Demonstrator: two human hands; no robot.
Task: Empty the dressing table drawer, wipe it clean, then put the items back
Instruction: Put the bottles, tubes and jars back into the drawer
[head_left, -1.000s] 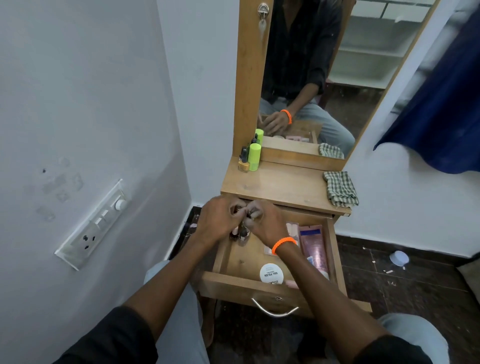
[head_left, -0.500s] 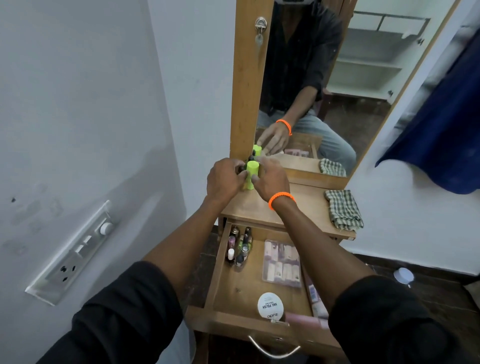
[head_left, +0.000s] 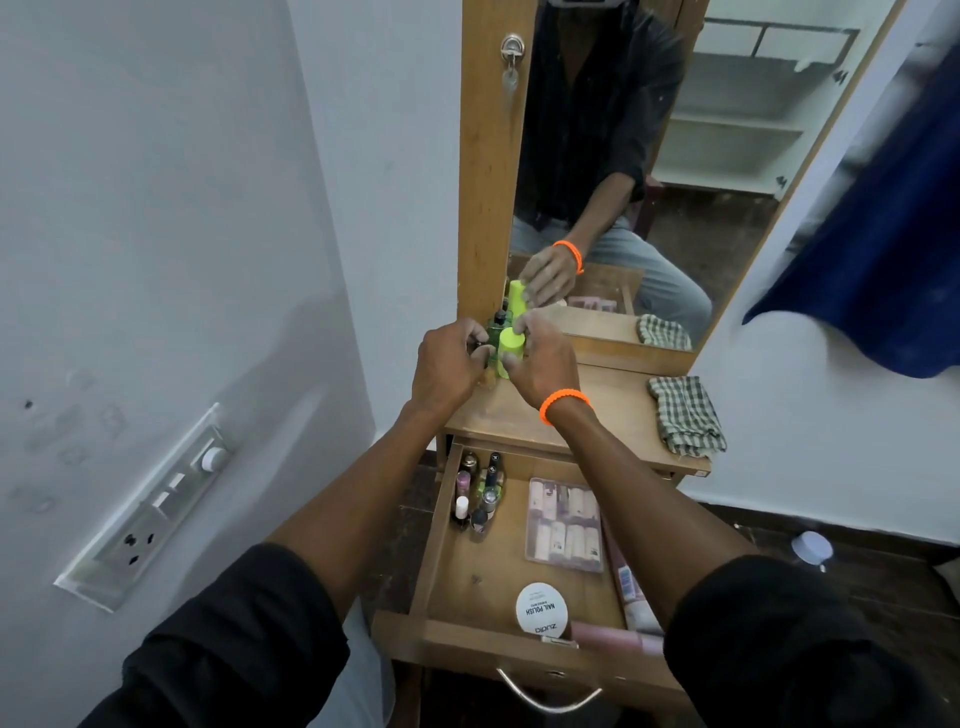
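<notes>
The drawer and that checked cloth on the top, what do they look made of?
The drawer looks like light wood or a wood-look board with a matt finish: grain and small knots show on its floor. Its handle looks like shiny metal. The checked cloth seems to be soft woven fabric, folded and rumpled.

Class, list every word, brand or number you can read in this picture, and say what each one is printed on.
"NAIL POLISH": white round lid in the drawer, seen upside down.
"zudio", it seems: same lid, large print.
Smaller line under "NAIL POLISH": too small to read.
Pink tube and clear case labels: blurred, unreadable.
</notes>
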